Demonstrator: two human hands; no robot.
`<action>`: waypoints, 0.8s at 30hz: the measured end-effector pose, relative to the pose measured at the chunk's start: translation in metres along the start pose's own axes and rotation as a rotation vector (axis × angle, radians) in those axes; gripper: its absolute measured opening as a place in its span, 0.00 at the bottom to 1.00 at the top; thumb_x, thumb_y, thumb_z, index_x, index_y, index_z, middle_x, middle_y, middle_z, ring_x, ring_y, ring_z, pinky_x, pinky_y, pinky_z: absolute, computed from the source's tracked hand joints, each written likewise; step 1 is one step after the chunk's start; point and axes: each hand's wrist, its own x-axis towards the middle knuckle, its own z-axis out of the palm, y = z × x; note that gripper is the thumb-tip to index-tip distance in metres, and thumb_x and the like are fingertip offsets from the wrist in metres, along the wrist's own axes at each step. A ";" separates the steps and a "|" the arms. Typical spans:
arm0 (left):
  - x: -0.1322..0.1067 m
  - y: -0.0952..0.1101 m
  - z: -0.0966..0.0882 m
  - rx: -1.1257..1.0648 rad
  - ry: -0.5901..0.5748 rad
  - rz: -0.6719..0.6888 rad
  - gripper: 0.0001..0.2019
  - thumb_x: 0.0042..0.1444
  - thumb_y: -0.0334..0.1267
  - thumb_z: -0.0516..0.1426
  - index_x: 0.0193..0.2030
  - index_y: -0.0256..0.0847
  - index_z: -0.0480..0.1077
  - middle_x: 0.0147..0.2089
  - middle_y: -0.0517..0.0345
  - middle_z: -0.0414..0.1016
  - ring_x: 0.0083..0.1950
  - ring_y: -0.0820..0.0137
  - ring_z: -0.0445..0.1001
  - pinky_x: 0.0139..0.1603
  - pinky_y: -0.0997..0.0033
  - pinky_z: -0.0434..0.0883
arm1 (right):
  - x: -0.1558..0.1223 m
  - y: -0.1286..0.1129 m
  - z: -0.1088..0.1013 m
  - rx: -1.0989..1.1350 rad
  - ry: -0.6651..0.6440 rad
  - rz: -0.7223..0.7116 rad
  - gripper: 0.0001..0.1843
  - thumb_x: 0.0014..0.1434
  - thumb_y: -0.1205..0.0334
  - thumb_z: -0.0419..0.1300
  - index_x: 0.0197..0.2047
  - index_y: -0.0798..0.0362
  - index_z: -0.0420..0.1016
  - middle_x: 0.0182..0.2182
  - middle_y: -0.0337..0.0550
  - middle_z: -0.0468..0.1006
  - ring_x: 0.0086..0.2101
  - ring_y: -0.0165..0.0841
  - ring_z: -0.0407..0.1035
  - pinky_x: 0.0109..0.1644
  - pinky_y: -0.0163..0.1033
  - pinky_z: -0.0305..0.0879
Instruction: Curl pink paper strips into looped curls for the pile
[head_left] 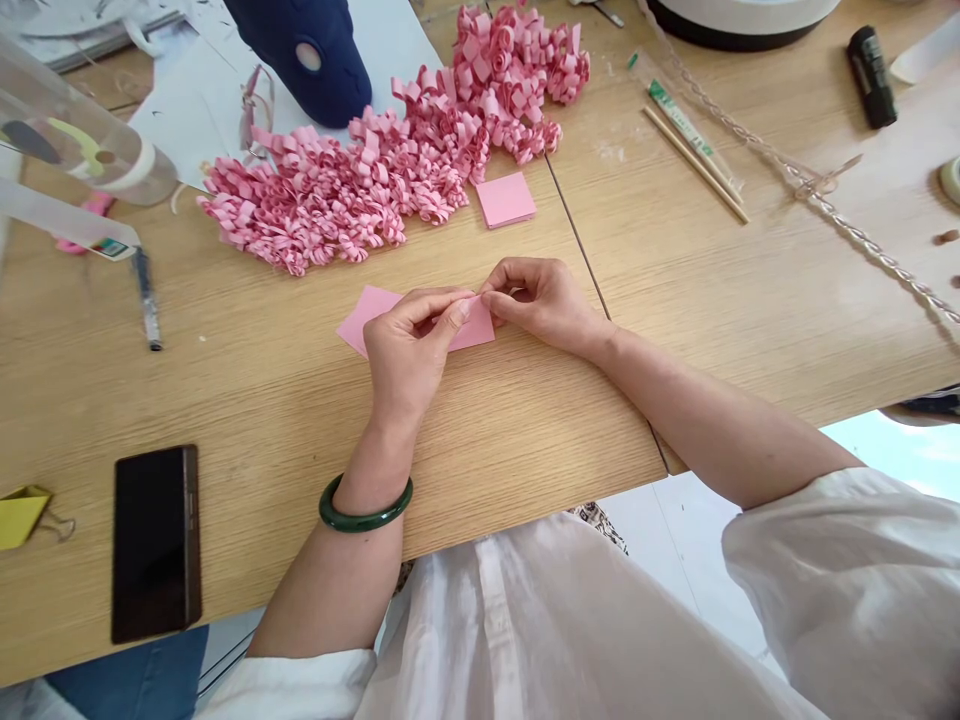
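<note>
Both of my hands meet over the middle of the wooden table. My left hand (pixel 415 345) pinches a piece of pink paper (pixel 477 326) between thumb and fingers. The fingertips of my right hand (pixel 534 300) are closed at that paper's upper right corner. Under or behind my left hand another part of pink paper (pixel 366 318) sticks out to the left; whether it is the same sheet I cannot tell. Just beyond my hands lies a small stack of square pink paper (pixel 507 200). A long heap of curled pink paper strips (pixel 360 180) stretches behind it.
A dark blue object (pixel 307 60) stands behind the heap. A phone (pixel 155 543) and a yellow binder clip (pixel 22 517) lie at left, near a pen (pixel 147 300). Wooden sticks (pixel 697 165), a twisted cord (pixel 847 225) and a black marker (pixel 871 77) are at right. A seam (pixel 577 225) crosses the table.
</note>
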 end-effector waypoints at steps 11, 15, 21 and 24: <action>0.000 -0.006 0.000 0.038 0.015 -0.017 0.03 0.55 0.32 0.66 0.34 0.45 0.82 0.38 0.60 0.84 0.42 0.69 0.81 0.48 0.69 0.78 | -0.002 -0.002 0.001 -0.033 -0.001 0.004 0.05 0.62 0.67 0.63 0.33 0.55 0.73 0.29 0.38 0.76 0.30 0.26 0.67 0.34 0.33 0.67; 0.000 -0.008 0.000 0.039 0.013 0.003 0.03 0.54 0.32 0.67 0.32 0.45 0.81 0.36 0.61 0.83 0.40 0.69 0.81 0.46 0.68 0.77 | -0.003 -0.003 0.002 -0.043 -0.025 -0.008 0.04 0.62 0.68 0.61 0.34 0.55 0.74 0.29 0.38 0.77 0.30 0.26 0.67 0.33 0.33 0.66; 0.001 -0.008 -0.001 0.037 0.020 -0.007 0.03 0.54 0.34 0.68 0.31 0.45 0.80 0.35 0.61 0.83 0.39 0.69 0.80 0.45 0.67 0.76 | -0.002 -0.004 0.002 -0.052 -0.039 -0.019 0.03 0.61 0.69 0.60 0.35 0.56 0.76 0.31 0.39 0.79 0.30 0.26 0.68 0.35 0.33 0.68; 0.001 -0.007 0.000 0.025 0.010 -0.030 0.03 0.54 0.34 0.68 0.31 0.45 0.80 0.35 0.61 0.82 0.38 0.69 0.79 0.43 0.68 0.76 | -0.002 -0.004 0.001 -0.064 -0.038 -0.033 0.04 0.61 0.68 0.60 0.35 0.56 0.76 0.31 0.40 0.80 0.30 0.26 0.68 0.35 0.33 0.68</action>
